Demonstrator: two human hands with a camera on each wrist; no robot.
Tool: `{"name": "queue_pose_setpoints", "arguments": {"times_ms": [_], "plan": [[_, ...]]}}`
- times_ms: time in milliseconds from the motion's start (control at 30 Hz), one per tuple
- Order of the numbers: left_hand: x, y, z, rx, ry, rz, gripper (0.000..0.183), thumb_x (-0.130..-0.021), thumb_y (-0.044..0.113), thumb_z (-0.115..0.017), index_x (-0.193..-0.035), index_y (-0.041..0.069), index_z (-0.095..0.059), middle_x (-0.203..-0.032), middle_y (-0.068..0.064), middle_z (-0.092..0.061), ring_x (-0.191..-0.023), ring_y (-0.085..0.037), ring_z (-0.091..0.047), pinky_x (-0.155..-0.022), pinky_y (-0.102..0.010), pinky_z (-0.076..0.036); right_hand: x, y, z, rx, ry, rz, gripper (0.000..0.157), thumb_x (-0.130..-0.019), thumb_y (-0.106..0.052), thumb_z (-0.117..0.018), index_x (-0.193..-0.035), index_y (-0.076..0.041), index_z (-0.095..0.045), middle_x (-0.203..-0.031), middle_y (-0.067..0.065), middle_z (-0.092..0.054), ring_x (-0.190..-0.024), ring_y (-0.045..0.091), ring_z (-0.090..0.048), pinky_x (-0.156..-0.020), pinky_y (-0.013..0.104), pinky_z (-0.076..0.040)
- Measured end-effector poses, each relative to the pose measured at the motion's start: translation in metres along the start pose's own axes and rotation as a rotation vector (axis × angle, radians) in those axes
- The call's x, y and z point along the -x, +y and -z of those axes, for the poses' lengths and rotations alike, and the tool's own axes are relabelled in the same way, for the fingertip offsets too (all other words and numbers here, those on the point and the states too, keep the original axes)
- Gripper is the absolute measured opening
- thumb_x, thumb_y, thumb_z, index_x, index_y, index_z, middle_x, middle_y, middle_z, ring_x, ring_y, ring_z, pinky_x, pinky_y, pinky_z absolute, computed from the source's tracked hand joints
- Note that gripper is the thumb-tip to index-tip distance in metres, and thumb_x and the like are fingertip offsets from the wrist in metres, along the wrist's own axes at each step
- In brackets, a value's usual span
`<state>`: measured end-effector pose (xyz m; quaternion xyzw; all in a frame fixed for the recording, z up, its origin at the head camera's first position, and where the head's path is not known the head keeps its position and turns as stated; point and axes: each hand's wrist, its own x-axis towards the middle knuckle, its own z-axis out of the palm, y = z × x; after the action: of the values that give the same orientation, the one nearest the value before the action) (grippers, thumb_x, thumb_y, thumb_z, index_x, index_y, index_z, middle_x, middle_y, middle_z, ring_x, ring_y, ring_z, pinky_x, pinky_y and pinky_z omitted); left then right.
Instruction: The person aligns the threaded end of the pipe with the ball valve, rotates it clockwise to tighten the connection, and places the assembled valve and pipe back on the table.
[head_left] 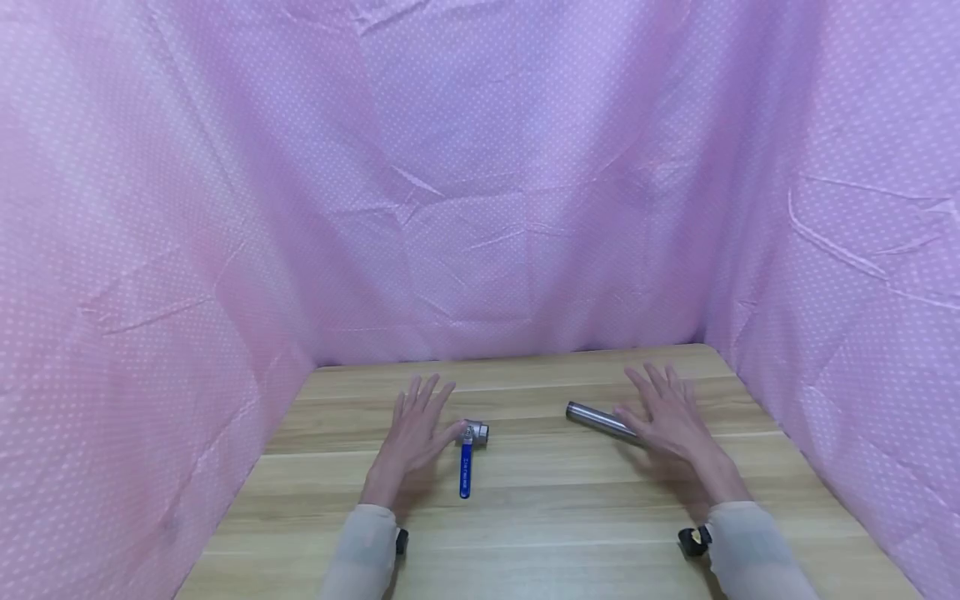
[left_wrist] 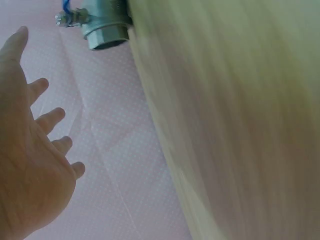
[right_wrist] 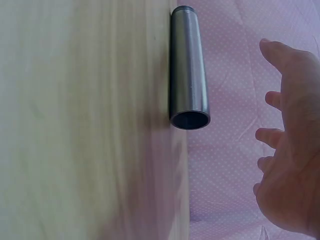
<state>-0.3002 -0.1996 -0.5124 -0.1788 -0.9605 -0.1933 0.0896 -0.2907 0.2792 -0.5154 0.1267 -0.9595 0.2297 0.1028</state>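
A metal ball valve (head_left: 474, 432) with a long blue lever handle (head_left: 466, 471) lies on the table, its handle toward the person. My left hand (head_left: 416, 433) hovers just left of it, fingers spread, thumb overlapping the valve's edge in the head view. In the left wrist view the valve body (left_wrist: 106, 25) shows its open threaded end beyond the thumb. To the right lies a steel pipe (head_left: 600, 420), slanted, its near end hidden under my right hand (head_left: 670, 419). That hand is spread above the pipe and holds nothing; the right wrist view shows the hollow pipe (right_wrist: 190, 70) apart from the fingers.
The wood-grain table (head_left: 525, 525) ends at a back edge against a pink dotted curtain (head_left: 510, 250). More of this cloth hangs along the left and right sides. Dark wrist straps with small devices (head_left: 695, 541) sit at the sleeves.
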Motion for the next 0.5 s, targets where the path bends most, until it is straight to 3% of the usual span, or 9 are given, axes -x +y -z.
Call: {"name": "queue_pose_setpoints", "arguments": {"times_ms": [367,500], "plan": [[0.006,0.001,-0.002,0.057,-0.087,-0.030,0.080,-0.114,0.063,-0.055,-0.178,0.022,-0.034,-0.188,-0.015,-0.026,-0.177,-0.043,-0.016,-0.146,-0.068,-0.007,0.007,0.011,-0.005,-0.053,-0.061,0.037,0.086,-0.113,-0.055,-0.061,-0.179,-0.012,-0.027,-0.184,0.034,-0.021,-0.168,0.068,-0.008,-0.137,0.085,-0.002],[0.007,0.002,-0.004,0.102,-0.116,-0.036,0.080,-0.113,0.062,-0.058,-0.178,0.020,-0.037,-0.187,-0.015,-0.030,-0.174,-0.044,-0.027,-0.145,-0.069,-0.020,0.008,0.014,-0.007,-0.082,-0.089,0.036,0.086,-0.113,-0.057,-0.062,-0.180,-0.015,-0.027,-0.184,0.032,-0.023,-0.170,0.065,-0.009,-0.139,0.083,-0.004]]}}
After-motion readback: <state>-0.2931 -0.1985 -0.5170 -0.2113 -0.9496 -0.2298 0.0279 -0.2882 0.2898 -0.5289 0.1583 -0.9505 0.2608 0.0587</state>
